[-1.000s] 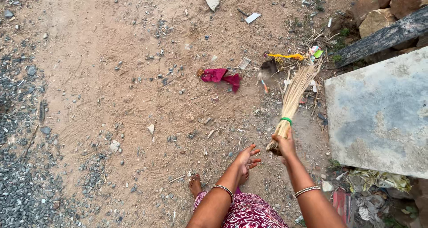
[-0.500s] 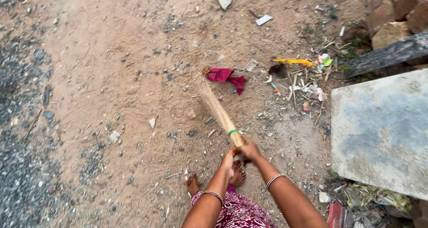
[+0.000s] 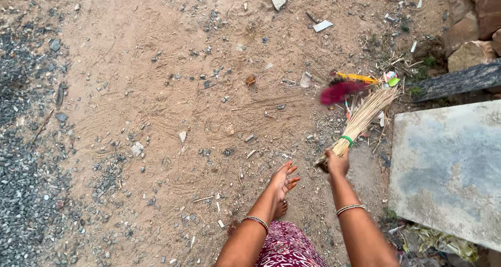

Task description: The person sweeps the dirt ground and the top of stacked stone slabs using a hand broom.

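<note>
Clenched around the bound base of a pale straw hand broom with a green band, the right hand grips it low, just right of the middle of the scene. From that fist the broom slants up and to the right, its bristles fanning out over a scatter of dry sticks and litter at the far right of the bare earth. Just beyond the bristle tips, to their left, a dark red scrap of cloth shows as a blur; whether it touches the bristles cannot be told. Beside it, slightly farther off, lies a yellow strip of wrapper, with a small green and white scrap just to its right.

Released and holding nothing, the left hand has its fingers spread, palm toward the ground, near the right hand but apart from it. Each wrist carries a thin metal bangle. Below the left hand a bare foot shows under a dark red patterned garment.

A grey flat concrete slab fills the near right, a dark weathered wooden plank lies beyond it, and brown rough rocks sit at the far right corner. Grey loose gravel covers the left edge of the sandy brown dirt ground.
</note>
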